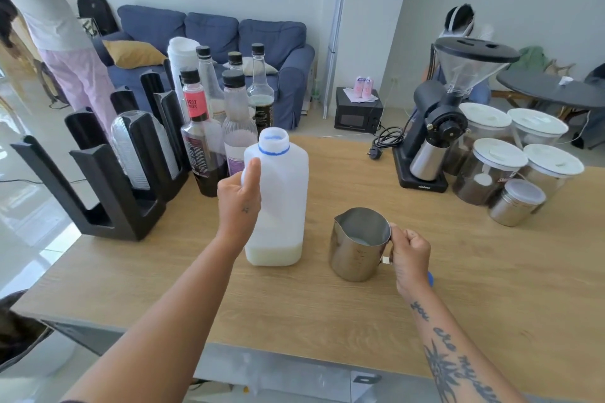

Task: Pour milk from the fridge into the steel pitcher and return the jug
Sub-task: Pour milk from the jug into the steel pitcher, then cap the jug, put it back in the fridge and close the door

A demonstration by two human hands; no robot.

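My left hand (240, 203) grips the uncapped milk jug (278, 203) upright on the tabletop (458, 288); my right hand (411, 255) clasps the steel pitcher (357, 245) handle beside it.

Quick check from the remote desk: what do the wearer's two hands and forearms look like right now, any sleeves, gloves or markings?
Both forearms are bare: no sleeves, gloves, watch or rings visible. The left hand has a small dark tattoo on its back. Above the right hand, the forearm carries dark script lettering and a spiky, flower-like tattoo.
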